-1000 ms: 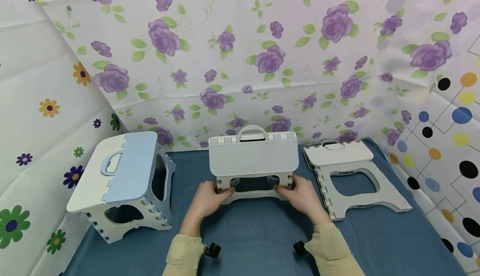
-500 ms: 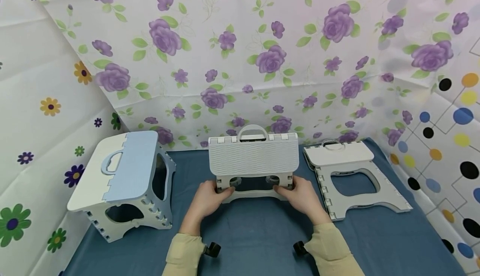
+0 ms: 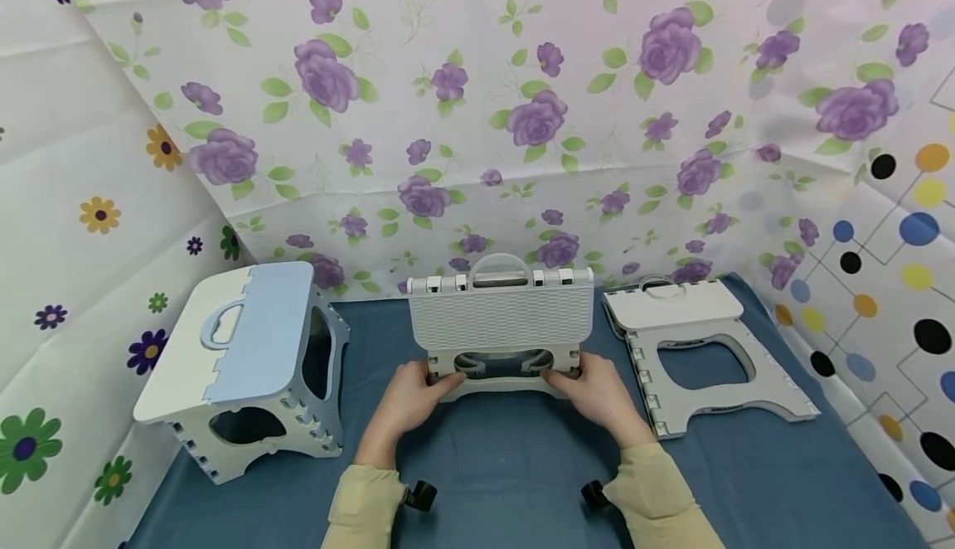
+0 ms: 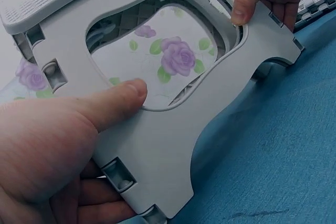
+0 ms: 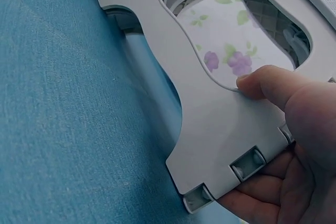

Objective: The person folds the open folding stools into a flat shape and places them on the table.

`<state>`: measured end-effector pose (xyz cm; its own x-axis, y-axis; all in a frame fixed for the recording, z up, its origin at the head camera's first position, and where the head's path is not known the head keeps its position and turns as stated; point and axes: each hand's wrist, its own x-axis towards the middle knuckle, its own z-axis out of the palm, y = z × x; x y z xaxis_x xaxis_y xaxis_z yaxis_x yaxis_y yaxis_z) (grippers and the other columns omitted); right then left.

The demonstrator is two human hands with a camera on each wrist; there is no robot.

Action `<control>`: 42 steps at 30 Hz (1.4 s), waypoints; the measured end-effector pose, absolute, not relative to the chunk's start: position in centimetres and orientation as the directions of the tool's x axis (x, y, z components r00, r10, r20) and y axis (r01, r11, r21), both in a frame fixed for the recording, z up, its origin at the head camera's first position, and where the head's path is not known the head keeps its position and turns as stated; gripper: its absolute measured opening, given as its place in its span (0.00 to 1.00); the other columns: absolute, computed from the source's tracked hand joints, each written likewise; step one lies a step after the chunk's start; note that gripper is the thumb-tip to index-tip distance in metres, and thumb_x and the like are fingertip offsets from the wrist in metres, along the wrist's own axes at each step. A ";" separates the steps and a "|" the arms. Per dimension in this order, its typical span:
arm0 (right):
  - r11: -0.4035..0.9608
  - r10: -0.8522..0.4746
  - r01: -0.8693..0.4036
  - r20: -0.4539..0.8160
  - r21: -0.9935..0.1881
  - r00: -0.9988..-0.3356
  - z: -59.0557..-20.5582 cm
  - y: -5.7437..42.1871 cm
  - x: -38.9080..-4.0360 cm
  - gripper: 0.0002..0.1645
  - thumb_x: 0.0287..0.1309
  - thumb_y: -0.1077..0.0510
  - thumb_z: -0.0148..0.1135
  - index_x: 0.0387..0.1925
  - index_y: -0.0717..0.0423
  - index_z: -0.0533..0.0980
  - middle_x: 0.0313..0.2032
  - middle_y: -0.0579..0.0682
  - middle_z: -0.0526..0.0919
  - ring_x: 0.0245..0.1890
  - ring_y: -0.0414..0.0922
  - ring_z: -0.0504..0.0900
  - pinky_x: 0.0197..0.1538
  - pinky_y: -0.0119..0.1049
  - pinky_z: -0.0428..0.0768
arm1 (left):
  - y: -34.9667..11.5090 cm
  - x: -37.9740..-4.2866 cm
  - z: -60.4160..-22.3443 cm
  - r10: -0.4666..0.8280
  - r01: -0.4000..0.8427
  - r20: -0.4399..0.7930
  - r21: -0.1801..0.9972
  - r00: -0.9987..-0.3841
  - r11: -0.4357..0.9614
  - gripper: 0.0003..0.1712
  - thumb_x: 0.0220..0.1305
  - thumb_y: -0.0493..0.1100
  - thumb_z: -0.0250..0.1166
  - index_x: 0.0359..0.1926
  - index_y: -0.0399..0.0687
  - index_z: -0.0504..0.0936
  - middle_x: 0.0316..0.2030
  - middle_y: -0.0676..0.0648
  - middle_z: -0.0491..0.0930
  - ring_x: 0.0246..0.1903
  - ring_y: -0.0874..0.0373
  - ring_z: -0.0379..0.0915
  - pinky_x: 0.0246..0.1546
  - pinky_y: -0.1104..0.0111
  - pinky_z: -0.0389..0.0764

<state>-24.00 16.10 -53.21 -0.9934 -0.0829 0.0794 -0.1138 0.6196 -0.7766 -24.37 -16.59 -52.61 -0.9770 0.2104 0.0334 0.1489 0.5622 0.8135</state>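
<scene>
A pale grey folding step stool (image 3: pixel 501 317) stands in the middle, its textured top tilted toward me and its carry handle (image 3: pixel 515 260) at the far edge. My left hand (image 3: pixel 413 395) grips the left edge of its front leg panel (image 4: pixel 157 150), thumb on the front beside the cut-out and fingers behind. On the other edge, my right hand (image 3: pixel 603 391) holds the panel the same way. Through the cut-out, inner parts of the stool and the flowered cloth show. The fingers behind the panel are partly hidden.
A blue-and-white folding stool (image 3: pixel 261 333) stands unfolded on the left. To the right, a white folding stool (image 3: pixel 701 395) lies folded flat. All rest on a blue cloth (image 3: pixel 507 466), before a flowered backdrop (image 3: pixel 448 134). Patterned sheets hang on both sides.
The middle stool has tilted a little in the last half second: its far edge and handle sit slightly lower, and more inner parts show through the cut-out. Both hands keep their grip.
</scene>
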 end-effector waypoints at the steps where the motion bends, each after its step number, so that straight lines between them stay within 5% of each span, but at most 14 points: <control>1: 0.620 -0.081 -0.112 0.078 -0.776 -0.994 -53.2 16.1 -24.0 0.24 0.67 0.44 0.74 0.55 0.56 0.85 0.40 0.51 0.90 0.31 0.43 0.82 0.37 0.44 0.80 | -16.6 -24.4 -52.6 0.214 0.150 0.032 0.812 -0.976 0.563 0.21 0.73 0.57 0.72 0.27 0.50 0.85 0.12 0.56 0.60 0.12 0.61 0.53 0.18 0.68 0.59; 7: 0.625 -0.082 -0.105 0.068 -0.774 -0.994 -53.0 16.0 -24.0 0.23 0.69 0.45 0.73 0.56 0.55 0.85 0.44 0.52 0.91 0.32 0.42 0.82 0.39 0.44 0.80 | -16.8 -24.4 -52.5 0.234 0.162 0.028 0.799 -0.972 0.579 0.35 0.73 0.58 0.71 0.14 0.56 0.64 0.11 0.56 0.56 0.11 0.60 0.51 0.17 0.67 0.57; 18: 0.625 -0.082 -0.093 0.054 -0.775 -0.995 -53.2 15.9 -24.1 0.25 0.69 0.43 0.72 0.56 0.56 0.85 0.46 0.53 0.91 0.35 0.42 0.84 0.40 0.47 0.81 | -16.9 -24.5 -52.5 0.237 0.156 0.019 0.802 -0.971 0.576 0.25 0.74 0.57 0.70 0.28 0.41 0.86 0.12 0.56 0.59 0.12 0.61 0.54 0.18 0.67 0.59; 26: 0.621 -0.086 -0.093 0.050 -0.778 -0.995 -53.1 15.8 -24.1 0.24 0.69 0.43 0.72 0.56 0.56 0.85 0.44 0.51 0.91 0.33 0.43 0.82 0.40 0.45 0.81 | -17.1 -24.5 -52.7 0.239 0.168 0.030 0.795 -0.971 0.583 0.29 0.73 0.55 0.71 0.17 0.50 0.72 0.11 0.57 0.57 0.12 0.61 0.52 0.18 0.67 0.58; 30: 0.622 -0.087 -0.096 0.053 -0.777 -0.995 -53.0 15.8 -24.1 0.25 0.69 0.43 0.73 0.56 0.56 0.85 0.44 0.51 0.90 0.33 0.42 0.82 0.40 0.45 0.81 | -17.1 -24.5 -52.7 0.245 0.186 0.048 0.792 -0.968 0.581 0.27 0.74 0.54 0.71 0.19 0.49 0.76 0.11 0.57 0.57 0.12 0.62 0.53 0.18 0.67 0.58; 35: 0.604 -0.124 -0.111 0.044 -0.789 -0.991 -53.0 16.2 -24.3 0.27 0.69 0.41 0.73 0.58 0.55 0.84 0.44 0.50 0.90 0.34 0.42 0.82 0.39 0.44 0.80 | -17.0 -24.6 -52.6 0.234 0.178 0.050 0.805 -0.971 0.566 0.21 0.73 0.55 0.72 0.28 0.45 0.85 0.13 0.56 0.61 0.13 0.62 0.55 0.18 0.68 0.60; 42: 0.564 -0.228 -0.159 0.033 -0.811 -0.973 -53.1 17.4 -24.1 0.27 0.67 0.42 0.75 0.56 0.56 0.84 0.42 0.47 0.90 0.35 0.41 0.85 0.38 0.42 0.81 | -17.3 -24.6 -52.8 0.201 0.167 0.069 0.831 -0.977 0.530 0.17 0.68 0.53 0.77 0.48 0.47 0.92 0.28 0.50 0.86 0.22 0.59 0.74 0.26 0.65 0.74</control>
<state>-24.08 17.42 -53.05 -0.9732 -0.2276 0.0328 -0.1591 0.5636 -0.8105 -24.58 -17.29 -52.84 -0.9772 0.2010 0.0687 0.1674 0.5299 0.8314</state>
